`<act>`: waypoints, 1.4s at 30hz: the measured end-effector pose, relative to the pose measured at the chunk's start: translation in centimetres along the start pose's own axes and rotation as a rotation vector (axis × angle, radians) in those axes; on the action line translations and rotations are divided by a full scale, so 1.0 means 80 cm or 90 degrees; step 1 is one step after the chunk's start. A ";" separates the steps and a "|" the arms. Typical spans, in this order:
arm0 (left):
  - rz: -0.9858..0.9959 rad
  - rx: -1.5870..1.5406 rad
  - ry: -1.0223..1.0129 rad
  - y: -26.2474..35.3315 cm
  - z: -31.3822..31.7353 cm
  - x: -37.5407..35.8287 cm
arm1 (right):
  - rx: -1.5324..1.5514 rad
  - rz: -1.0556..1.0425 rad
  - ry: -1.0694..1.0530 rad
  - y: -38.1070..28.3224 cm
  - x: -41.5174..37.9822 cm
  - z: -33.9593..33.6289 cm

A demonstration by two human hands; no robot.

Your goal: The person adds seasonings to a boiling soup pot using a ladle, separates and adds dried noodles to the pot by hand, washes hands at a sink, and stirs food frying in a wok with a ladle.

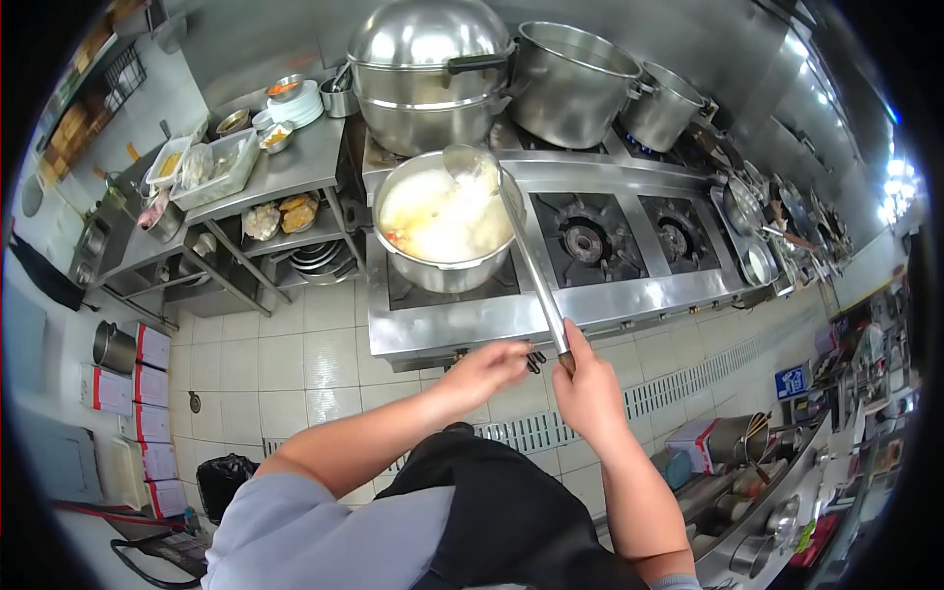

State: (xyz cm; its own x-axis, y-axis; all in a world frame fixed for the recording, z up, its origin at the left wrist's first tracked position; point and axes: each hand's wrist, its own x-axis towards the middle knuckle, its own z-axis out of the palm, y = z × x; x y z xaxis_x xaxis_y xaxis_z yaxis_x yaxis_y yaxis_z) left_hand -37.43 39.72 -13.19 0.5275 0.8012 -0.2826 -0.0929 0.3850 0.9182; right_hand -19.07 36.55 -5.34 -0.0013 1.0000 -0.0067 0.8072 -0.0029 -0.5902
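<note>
cloudy liquid (433,211) and ingredients already fill the pot (442,278); right hand (590,389) grips the ladle (540,280), left hand (484,375) loosely open.

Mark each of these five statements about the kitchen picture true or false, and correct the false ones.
1. The right hand holds the long-handled ladle. True.
2. The left hand grips the rim of the food-filled pot. False: that hand is away from the pot, in front of the stove.
3. A small bowl sits on top of the stacked white plates. True.
4. The large steamer at the back stands uncovered. False: a domed lid is on it.
5. The stacked boxes are on the person's right. False: they are on the left.
</note>
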 end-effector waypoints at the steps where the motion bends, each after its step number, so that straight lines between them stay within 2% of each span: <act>1: 0.001 0.061 -0.016 -0.021 -0.020 -0.013 | -0.006 -0.003 -0.001 -0.005 0.012 0.003; 4: -0.053 0.066 -0.002 -0.077 -0.071 -0.048 | -0.166 0.006 -0.020 -0.020 0.046 0.004; 6: -0.113 0.027 0.084 -0.101 -0.095 -0.068 | -0.202 -0.016 -0.041 -0.026 0.065 0.003; 7: -0.113 0.023 0.084 -0.107 -0.105 -0.078 | -0.236 -0.038 -0.061 -0.024 0.072 0.003; 8: -0.134 0.026 0.116 -0.109 -0.113 -0.088 | -0.166 -0.107 -0.046 -0.010 0.082 0.009; 9: -0.156 0.028 0.147 -0.112 -0.120 -0.097 | -0.171 -0.107 -0.051 -0.023 0.091 0.003; 11: -0.151 0.005 0.163 -0.136 -0.139 -0.101 | 0.356 0.298 -0.323 -0.065 0.110 -0.026; 12: -0.146 -0.010 0.180 -0.141 -0.146 -0.104 | 0.583 0.381 -0.276 -0.089 0.106 -0.037; 15: -0.150 0.011 0.237 -0.142 -0.162 -0.114 | 0.612 0.362 -0.271 -0.095 0.097 -0.044; 19: -0.152 0.008 0.304 -0.196 -0.199 -0.130 | 0.409 0.263 -0.249 -0.097 0.080 -0.066; 21: -0.202 0.136 0.317 -0.237 -0.220 -0.142 | 0.371 0.245 -0.225 -0.095 0.076 -0.080; 22: -0.202 0.135 0.317 -0.254 -0.228 -0.149 | 0.305 0.223 -0.193 -0.095 0.076 -0.087; 24: -0.259 0.372 0.311 -0.281 -0.243 -0.164 | 0.188 0.211 -0.153 -0.110 0.075 -0.098; 25: -0.259 0.372 0.309 -0.292 -0.249 -0.171 | 0.188 0.213 -0.151 -0.100 0.080 -0.095; 27: -0.369 0.535 0.250 -0.310 -0.260 -0.189 | -0.065 0.010 -0.088 -0.075 0.089 -0.088; 28: -0.369 0.536 0.248 -0.325 -0.268 -0.199 | -0.065 0.012 -0.087 -0.079 0.091 -0.086; 30: -0.471 0.695 0.098 -0.364 -0.285 -0.218 | -0.238 0.013 -0.083 -0.093 0.096 -0.079; 31: -0.471 0.695 0.097 -0.384 -0.292 -0.228 | -0.238 0.014 -0.083 -0.093 0.097 -0.074; 33: -0.554 0.724 0.001 -0.409 -0.299 -0.245 | -0.156 0.034 -0.143 -0.085 0.103 -0.059; 35: -0.574 0.706 0.001 -0.409 -0.300 -0.260 | -0.123 0.001 -0.174 -0.081 0.113 -0.052; 37: -0.594 0.690 0.003 -0.419 -0.304 -0.272 | 0.322 0.351 -0.305 -0.108 0.123 -0.050; 40: -0.605 0.690 0.008 -0.437 -0.313 -0.271 | 0.504 0.412 -0.305 -0.114 0.122 -0.049; 42: -0.570 0.665 0.069 -0.419 -0.310 -0.259 | 0.616 0.437 -0.299 -0.108 0.112 -0.047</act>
State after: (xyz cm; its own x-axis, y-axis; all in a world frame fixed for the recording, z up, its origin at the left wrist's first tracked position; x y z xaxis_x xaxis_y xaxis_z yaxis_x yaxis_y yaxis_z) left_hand -66.24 21.55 -45.02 -0.0010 0.5152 -0.8571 0.9361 0.3019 0.1804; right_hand -23.85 45.55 2.73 -0.1244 0.6934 -0.7098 -0.0322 -0.7178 -0.6955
